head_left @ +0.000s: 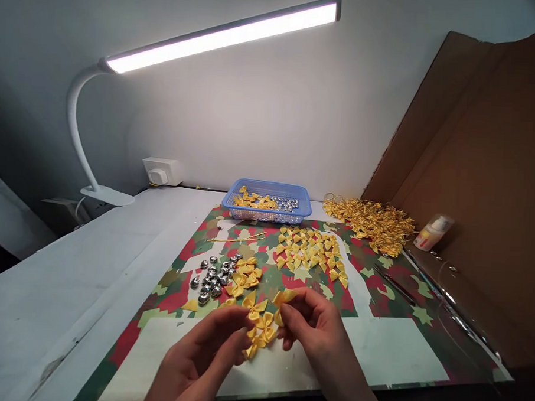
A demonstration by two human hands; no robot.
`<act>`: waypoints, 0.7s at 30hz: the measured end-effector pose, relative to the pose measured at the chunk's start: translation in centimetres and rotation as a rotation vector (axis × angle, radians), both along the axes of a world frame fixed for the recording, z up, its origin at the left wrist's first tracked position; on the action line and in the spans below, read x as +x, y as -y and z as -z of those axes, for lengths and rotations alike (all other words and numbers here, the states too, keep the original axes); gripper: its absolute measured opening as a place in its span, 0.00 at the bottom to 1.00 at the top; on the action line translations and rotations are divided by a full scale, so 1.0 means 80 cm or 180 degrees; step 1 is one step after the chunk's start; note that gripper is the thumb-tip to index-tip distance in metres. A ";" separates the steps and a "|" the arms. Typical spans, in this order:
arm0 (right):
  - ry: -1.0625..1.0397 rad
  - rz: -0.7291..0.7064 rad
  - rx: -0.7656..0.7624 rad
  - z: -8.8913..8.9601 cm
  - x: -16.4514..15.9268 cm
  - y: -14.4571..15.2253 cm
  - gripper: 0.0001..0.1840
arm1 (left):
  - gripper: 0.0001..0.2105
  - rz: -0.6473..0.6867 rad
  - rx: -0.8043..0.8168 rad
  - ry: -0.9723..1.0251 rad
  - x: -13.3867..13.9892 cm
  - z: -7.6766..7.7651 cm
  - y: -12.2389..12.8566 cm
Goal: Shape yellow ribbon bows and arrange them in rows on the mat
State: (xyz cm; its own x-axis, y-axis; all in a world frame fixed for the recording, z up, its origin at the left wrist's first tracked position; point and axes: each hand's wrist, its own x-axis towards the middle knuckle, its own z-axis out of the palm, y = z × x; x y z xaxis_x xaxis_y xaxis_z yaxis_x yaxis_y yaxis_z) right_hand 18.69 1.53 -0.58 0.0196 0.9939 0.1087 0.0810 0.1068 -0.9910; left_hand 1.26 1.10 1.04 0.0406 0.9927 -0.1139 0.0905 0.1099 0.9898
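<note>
A yellow ribbon bow [283,298] is pinched between the thumb and fingers of my right hand [312,322], just above the mat. My left hand [203,352] is curved beside a small group of yellow bows [262,329], thumb and fingers apart with nothing visible between them. Its fingertips overlap the edge of that group, and I cannot tell whether they touch it. Beyond the left hand lie silver jingle bells [211,281], with more yellow bows [245,276] alongside. Farther back, rows of yellow bows [307,249] are spread on the patterned mat [264,274].
A blue basket [229,213] of bows and bells stands against the wall. At the right are a pile of gold twist ties [373,223], a small bottle [432,232], tweezers [394,284] and a cardboard panel [481,174]. A lit lamp [225,36] hangs overhead.
</note>
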 end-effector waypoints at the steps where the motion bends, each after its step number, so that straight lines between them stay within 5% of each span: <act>1: -0.0282 -0.0105 -0.0153 -0.002 0.000 0.006 0.14 | 0.14 0.0118 -0.0007 0.0052 0.005 -0.004 0.000; 5: -0.1024 -0.0150 -0.0571 -0.011 -0.001 0.028 0.18 | 0.09 0.0555 -0.0115 0.0707 0.026 -0.011 0.007; 12: -0.0708 -0.0195 -0.0546 -0.009 -0.002 0.039 0.22 | 0.09 0.1147 -0.0419 0.1011 0.032 -0.017 0.010; 21: -0.0717 -0.0402 -0.0697 -0.008 0.021 0.032 0.20 | 0.10 0.1200 -0.1412 0.1712 0.018 -0.005 0.007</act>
